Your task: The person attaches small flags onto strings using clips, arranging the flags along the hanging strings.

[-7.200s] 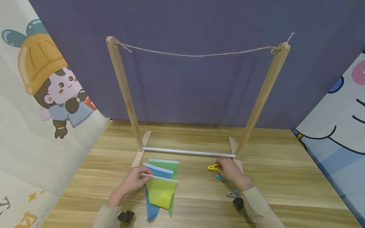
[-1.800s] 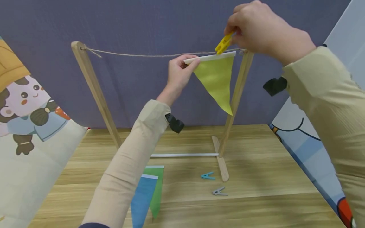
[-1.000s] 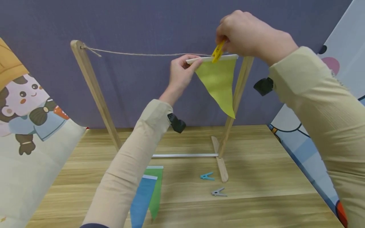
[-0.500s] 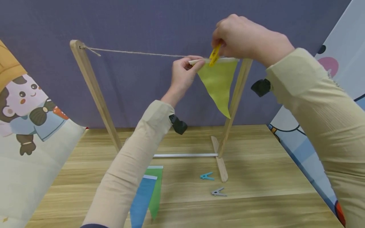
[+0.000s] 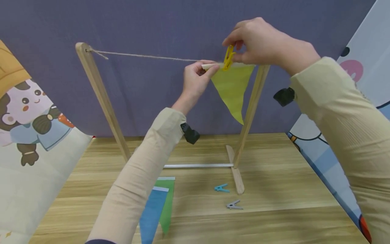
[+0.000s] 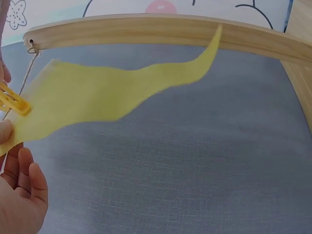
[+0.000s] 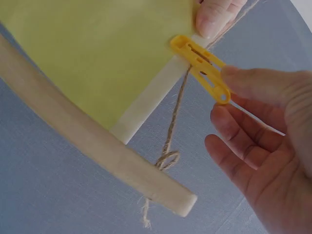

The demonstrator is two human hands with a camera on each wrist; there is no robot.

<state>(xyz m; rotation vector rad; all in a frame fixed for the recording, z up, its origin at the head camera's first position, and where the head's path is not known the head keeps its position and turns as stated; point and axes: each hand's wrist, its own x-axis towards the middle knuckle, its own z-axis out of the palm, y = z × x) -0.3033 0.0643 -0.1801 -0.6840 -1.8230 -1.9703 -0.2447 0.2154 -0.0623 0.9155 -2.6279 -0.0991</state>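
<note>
In the head view my left hand (image 5: 195, 79) pinches the white top band of a yellow triangular flag (image 5: 233, 89) between thumb and fingers. A yellow clothespin (image 5: 228, 58) bites the band and the twine (image 5: 146, 56) just right of that grip. My right hand (image 5: 259, 40) has its fingers spread around the clothespin's handles. In the right wrist view the clothespin (image 7: 195, 56) lies across band and twine, its handles apart; the thumb touches one handle and the relaxed fingertips are near the other. The flag (image 6: 92, 92) stretches sideways in the left wrist view.
The twine runs between two wooden posts (image 5: 102, 98), joined low down by a white rod (image 5: 198, 166). On the table (image 5: 274, 203) lie a blue flag (image 5: 152, 213), a green flag (image 5: 167, 203), a light-blue clothespin (image 5: 221, 188) and a grey clothespin (image 5: 234, 204).
The yellow flag and clothespin were lifted from the table to the twine. The clothespin came down onto the band, and just now the right fingers spread from their pinch.
</note>
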